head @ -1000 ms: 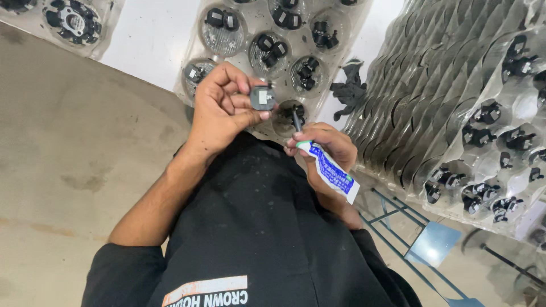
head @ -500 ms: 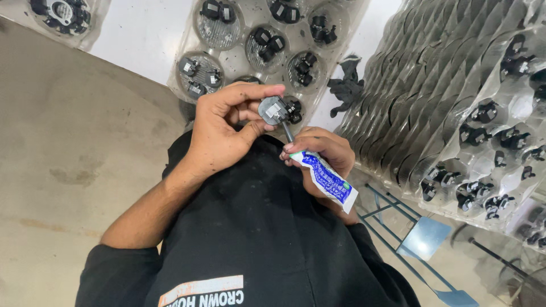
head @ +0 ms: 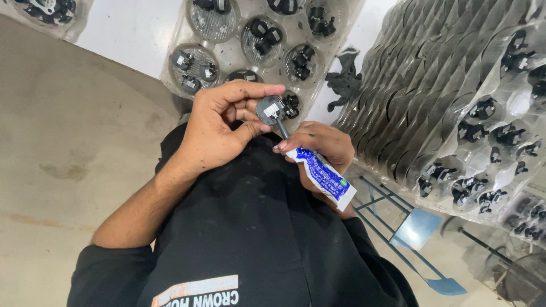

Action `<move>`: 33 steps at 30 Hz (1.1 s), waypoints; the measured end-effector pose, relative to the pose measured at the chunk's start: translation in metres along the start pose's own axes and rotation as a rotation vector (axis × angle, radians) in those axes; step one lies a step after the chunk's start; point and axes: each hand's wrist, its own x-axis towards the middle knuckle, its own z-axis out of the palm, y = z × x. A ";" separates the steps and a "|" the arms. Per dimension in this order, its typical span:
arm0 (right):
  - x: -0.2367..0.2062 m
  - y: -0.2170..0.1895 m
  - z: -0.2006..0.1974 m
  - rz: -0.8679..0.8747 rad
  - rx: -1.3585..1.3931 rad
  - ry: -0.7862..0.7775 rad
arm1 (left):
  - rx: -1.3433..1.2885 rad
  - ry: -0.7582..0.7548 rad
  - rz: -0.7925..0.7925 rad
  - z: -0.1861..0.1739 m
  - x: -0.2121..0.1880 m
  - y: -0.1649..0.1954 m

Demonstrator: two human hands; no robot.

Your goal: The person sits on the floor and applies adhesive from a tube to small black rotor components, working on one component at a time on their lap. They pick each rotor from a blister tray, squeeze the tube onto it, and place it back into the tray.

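Observation:
My left hand (head: 224,125) pinches a small round black part with a pale centre (head: 269,109) between thumb and fingers, held up over my lap. My right hand (head: 318,148) grips a small blue-and-white tube (head: 321,173). The tube's thin dark nozzle (head: 282,128) points up and touches the underside of the round part. Both hands are smudged with dark grime. A clear plastic tray (head: 233,54) with round pockets holding several similar black parts lies just beyond my hands.
A tall leaning stack of clear trays with black parts (head: 455,96) fills the right side. A loose black part (head: 343,79) lies between tray and stack. A blue metal stool (head: 418,230) stands lower right. Bare concrete floor (head: 68,142) spreads left.
My left hand has turned the round part and lifted it slightly toward the nozzle. The tube's nozzle now meets the part. The view has shifted down a little.

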 end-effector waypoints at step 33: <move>-0.003 0.002 0.000 -0.084 -0.046 0.049 | -0.505 -0.152 -0.242 -0.003 -0.013 -0.031</move>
